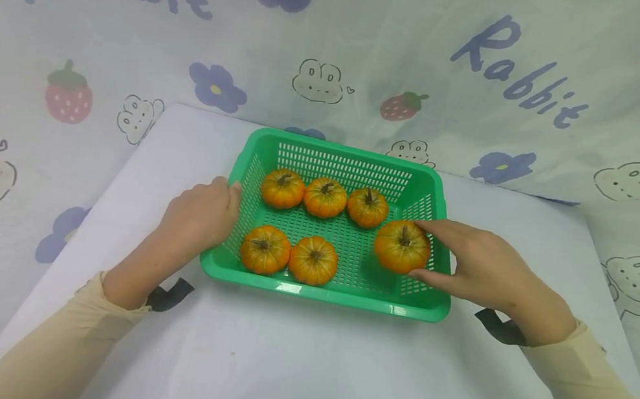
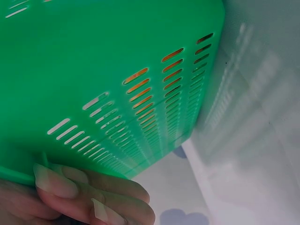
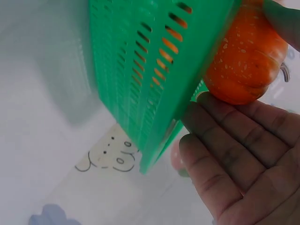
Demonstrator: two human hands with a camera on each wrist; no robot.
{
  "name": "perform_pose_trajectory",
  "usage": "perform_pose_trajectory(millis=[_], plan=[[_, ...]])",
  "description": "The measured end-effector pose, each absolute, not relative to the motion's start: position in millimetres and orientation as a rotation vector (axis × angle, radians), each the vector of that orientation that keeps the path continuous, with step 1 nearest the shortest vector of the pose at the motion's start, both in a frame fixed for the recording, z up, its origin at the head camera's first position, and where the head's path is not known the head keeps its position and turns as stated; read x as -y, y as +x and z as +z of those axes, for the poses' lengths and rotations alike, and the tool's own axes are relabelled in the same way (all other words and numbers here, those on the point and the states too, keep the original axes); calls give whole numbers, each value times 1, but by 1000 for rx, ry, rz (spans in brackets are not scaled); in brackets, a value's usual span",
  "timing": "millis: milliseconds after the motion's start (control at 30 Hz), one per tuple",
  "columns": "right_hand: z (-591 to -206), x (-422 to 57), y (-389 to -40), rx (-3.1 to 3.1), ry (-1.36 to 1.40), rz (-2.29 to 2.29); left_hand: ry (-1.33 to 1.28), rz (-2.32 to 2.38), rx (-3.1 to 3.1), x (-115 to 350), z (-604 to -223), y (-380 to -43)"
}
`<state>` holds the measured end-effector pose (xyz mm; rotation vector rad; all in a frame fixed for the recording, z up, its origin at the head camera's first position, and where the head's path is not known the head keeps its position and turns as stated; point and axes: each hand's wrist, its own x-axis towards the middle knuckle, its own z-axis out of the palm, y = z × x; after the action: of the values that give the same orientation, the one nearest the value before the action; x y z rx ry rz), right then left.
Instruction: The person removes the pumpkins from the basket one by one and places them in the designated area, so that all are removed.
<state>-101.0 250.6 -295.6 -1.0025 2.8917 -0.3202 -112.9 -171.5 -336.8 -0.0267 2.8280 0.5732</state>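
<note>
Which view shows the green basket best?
Head view: the green basket is nearly whole there, rim and interior together. The left wrist view shows mostly slotted outer wall; the right wrist view, part of a slotted side and rim.

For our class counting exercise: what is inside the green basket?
Inside the basket, three pumpkins form the far row, with two nearer pumpkins. The right hand holds a sixth pumpkin over the right end. The floor is hidden beneath the pumpkins.
</note>
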Motion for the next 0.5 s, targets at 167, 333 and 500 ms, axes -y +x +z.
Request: perform_pose_trajectory(millis=[167, 333, 500], plan=[[-293, -260, -98, -2937, -982, -345, -29, 571, -2830, 171, -338, -113], [-288, -270, -97, -2978, -947, -349, -31, 570, -2829, 171, -337, -112], [-286, -279, -97, -3016, -883, -368, -28, 567, -2833, 171, -337, -112]])
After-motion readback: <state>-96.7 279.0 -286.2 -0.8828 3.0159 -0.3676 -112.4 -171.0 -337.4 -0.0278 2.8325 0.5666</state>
